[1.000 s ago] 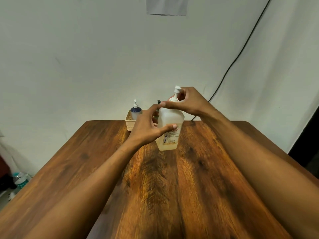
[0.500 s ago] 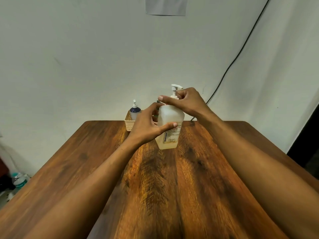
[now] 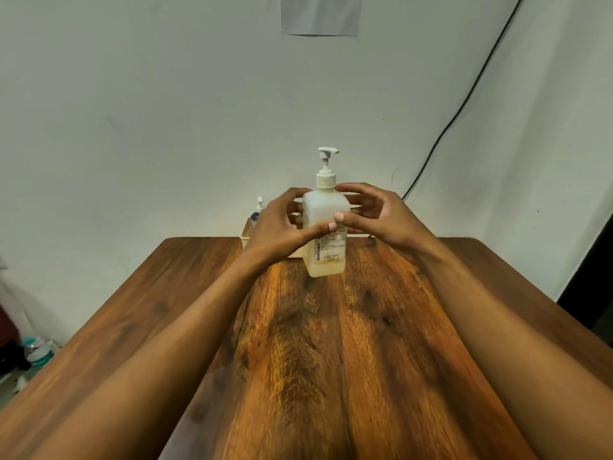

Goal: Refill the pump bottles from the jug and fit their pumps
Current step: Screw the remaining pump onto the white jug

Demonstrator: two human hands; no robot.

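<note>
A translucent white pump bottle [image 3: 326,207] with a printed label stands upright on the wooden table [image 3: 331,360], near its far edge. Its white pump [image 3: 326,167] sits on the neck, with the spout pointing right. My left hand [image 3: 282,227] wraps the bottle's left side, thumb across the front. My right hand [image 3: 381,217] cups the right side, thumb on the front face and fingers behind the shoulder. Pale liquid shows low in the bottle. No jug is in view.
Behind my left hand, a small cream basket [image 3: 247,232] at the table's far edge holds a dark blue pump bottle [image 3: 257,210]. A black cable [image 3: 464,104] runs down the wall at right. Water bottles [image 3: 38,351] lie on the floor at left.
My right hand has come down off the pump head and collar to the bottle's body. The pump now stands free, spout to the right. My left hand kept its hold.
</note>
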